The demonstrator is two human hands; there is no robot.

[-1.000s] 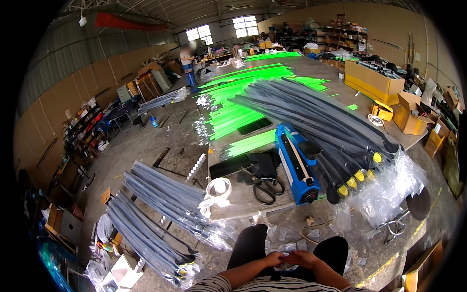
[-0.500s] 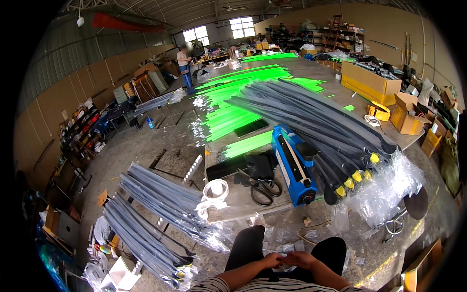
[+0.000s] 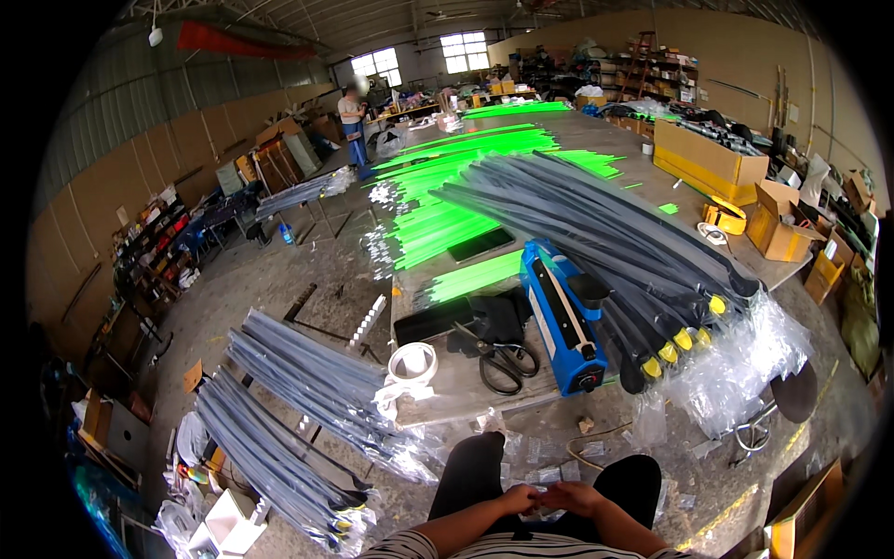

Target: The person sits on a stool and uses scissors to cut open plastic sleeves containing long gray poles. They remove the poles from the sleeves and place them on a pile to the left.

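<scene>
1. Left hand (image 3: 517, 500) and right hand (image 3: 575, 498) meet at the lower centre, fingers together; whether they grasp anything, I cannot tell.
2. Black-handled scissors (image 3: 485, 348) lie on the worktable (image 3: 449, 406), below the frame's centre.
3. A blue impulse sealer (image 3: 562, 321) sits right of them, beside plastic-wrapped dark strips (image 3: 610, 222).

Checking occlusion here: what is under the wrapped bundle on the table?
Green strips reach the left edge of the wrapped bundle and show beyond its far end. The surface beneath its middle is covered, so whether strips continue there cannot be told.
</scene>
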